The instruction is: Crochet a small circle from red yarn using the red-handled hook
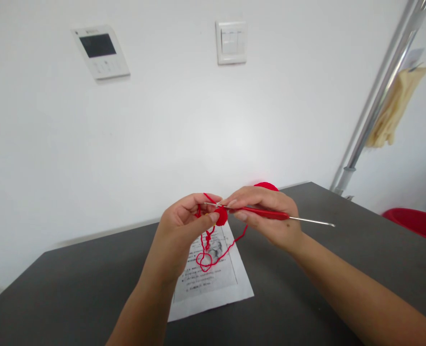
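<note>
Between the thumb and fingers of my left hand is pinched a small red crochet piece. Red yarn runs over the left fingers, hangs down in loops and trails toward the right. My right hand is closed around the red handle of a double-ended crochet hook. One metal end of the hook points left and lies at the top of the crochet piece; the other sticks out to the right. Whether the tip passes through a stitch is too small to tell. Behind my right hand a red yarn ball is partly hidden.
A printed sheet lies under the hands on the dark table. The white wall behind carries an intercom panel and a switch. At right stand a metal pole, hanging yellowish gloves and a red basin.
</note>
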### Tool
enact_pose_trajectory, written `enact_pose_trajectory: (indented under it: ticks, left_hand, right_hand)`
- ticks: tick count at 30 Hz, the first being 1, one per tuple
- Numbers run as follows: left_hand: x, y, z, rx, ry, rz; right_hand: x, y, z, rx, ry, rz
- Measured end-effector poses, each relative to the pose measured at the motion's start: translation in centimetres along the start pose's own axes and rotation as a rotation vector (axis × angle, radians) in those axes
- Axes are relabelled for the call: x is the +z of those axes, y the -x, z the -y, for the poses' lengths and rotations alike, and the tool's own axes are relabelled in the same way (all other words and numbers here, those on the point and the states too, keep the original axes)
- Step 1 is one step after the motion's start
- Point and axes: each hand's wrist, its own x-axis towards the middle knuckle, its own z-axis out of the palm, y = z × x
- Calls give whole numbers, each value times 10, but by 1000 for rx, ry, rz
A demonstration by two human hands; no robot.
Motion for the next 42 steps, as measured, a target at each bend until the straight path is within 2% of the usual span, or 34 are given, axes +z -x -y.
enact_pose_trajectory:
  ticks: [5, 11, 19, 27, 32, 37, 42]
  left_hand:
    - [0, 1, -2, -5, -1, -41]
    - [0, 2, -4, -25, -18, -77]
    - [0, 2, -7, -53, -41, -70]
    - [-4, 1, -5, -59, -104, -35]
    - [-4, -1, -6, -39, -100, -18]
    - [-4, 0, -4, -34, -48, 3]
    - [-1, 3, -4, -28, -53, -30]
  right_hand:
    - [-1, -1, 0, -27, 40, 12]
    - [-1, 1, -2, 20, -67, 27]
    - [-3, 1, -7, 99, -217, 21]
    - [-11, 1, -12, 174, -381, 119]
    - [-13, -2, -9, 240, -423, 116]
    - [-11, -2, -9, 191, -386, 76]
    - [-9, -1, -9, 159, -361, 67]
